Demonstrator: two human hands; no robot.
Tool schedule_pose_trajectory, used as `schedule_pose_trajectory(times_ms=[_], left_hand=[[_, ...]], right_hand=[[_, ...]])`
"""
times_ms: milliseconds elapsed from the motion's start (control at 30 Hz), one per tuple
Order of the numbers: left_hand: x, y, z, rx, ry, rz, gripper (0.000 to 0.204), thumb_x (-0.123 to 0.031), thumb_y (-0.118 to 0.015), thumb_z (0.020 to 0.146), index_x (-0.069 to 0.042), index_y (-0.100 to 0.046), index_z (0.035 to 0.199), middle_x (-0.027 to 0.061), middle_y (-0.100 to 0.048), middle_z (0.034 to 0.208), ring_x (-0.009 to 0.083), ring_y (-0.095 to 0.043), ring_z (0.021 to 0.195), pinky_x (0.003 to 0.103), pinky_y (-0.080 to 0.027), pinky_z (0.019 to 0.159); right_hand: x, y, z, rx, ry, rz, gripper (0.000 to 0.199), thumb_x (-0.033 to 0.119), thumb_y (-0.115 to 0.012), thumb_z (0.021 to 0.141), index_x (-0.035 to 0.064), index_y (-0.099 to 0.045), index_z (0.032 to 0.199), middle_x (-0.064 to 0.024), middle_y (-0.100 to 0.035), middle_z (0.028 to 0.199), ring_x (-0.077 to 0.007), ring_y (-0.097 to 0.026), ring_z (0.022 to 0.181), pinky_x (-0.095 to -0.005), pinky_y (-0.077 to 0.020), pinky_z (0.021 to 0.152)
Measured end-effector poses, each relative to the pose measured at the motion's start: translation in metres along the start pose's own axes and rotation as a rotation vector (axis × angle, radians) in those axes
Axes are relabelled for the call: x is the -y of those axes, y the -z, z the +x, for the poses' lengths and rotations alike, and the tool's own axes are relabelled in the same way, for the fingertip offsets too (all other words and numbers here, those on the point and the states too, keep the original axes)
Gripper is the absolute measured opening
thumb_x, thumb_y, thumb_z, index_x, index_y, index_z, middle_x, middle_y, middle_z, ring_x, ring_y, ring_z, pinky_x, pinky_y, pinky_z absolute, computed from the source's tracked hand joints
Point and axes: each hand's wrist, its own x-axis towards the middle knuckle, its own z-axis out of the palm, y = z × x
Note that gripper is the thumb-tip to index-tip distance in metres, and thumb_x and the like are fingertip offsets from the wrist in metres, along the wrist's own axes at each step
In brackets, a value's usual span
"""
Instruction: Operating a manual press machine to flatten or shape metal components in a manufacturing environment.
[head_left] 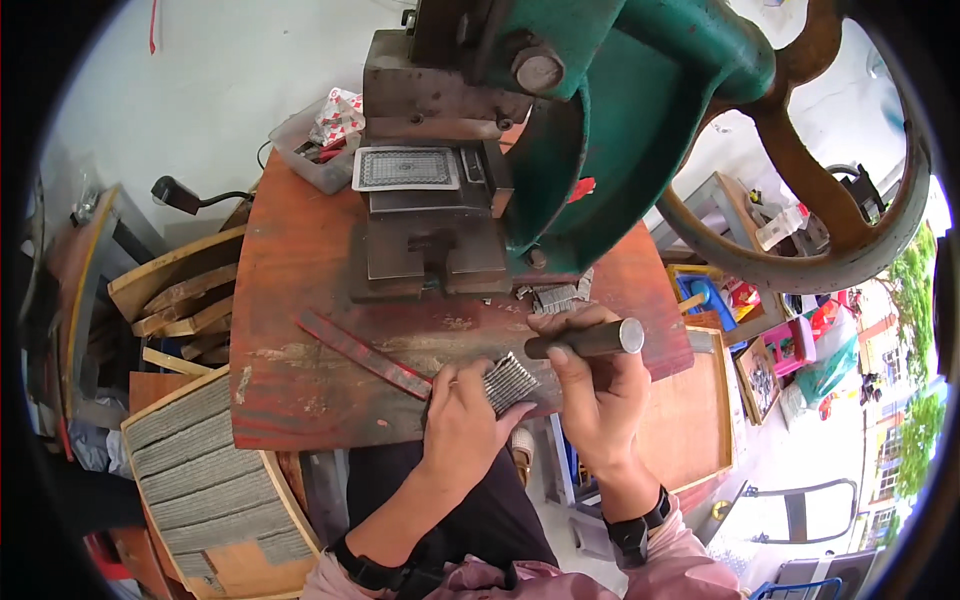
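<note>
At the red table's (300,380) edge, left hand (462,425) grips a card stack (510,381); right hand (590,385) clamps a metal rod (592,340).

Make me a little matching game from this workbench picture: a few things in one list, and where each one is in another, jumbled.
Things:
1. stack of cards
2. metal rod
3. single patterned card
4. red strip

Places:
A. lying flat on the press bed, under the green machine
B. gripped in the right hand
C. lying slantwise on the worn red tabletop
D. held on edge by the left hand

Pairs: 1-D, 2-B, 3-A, 4-C
</note>
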Motion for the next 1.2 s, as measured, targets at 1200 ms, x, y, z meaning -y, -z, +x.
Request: schedule_pose_trajectory(times_ms=[1200], left_hand=[[-0.007,-0.001,0.002,0.048,-0.311,0.29,0.044,-0.014,-0.078,0.067,-0.003,-0.066,0.108,0.0143,-0.061,0.106,0.0304,-0.051,0.088,0.039,-0.046,0.078]], right_hand=[[-0.132,0.243,-0.203,-0.406,-0.509,-0.921,0.025,0.012,-0.057,0.091,-0.0015,-0.055,0.113,-0.0137,-0.061,0.088,-0.0234,-0.06,0.081,-0.0352,-0.0471,0.076]])
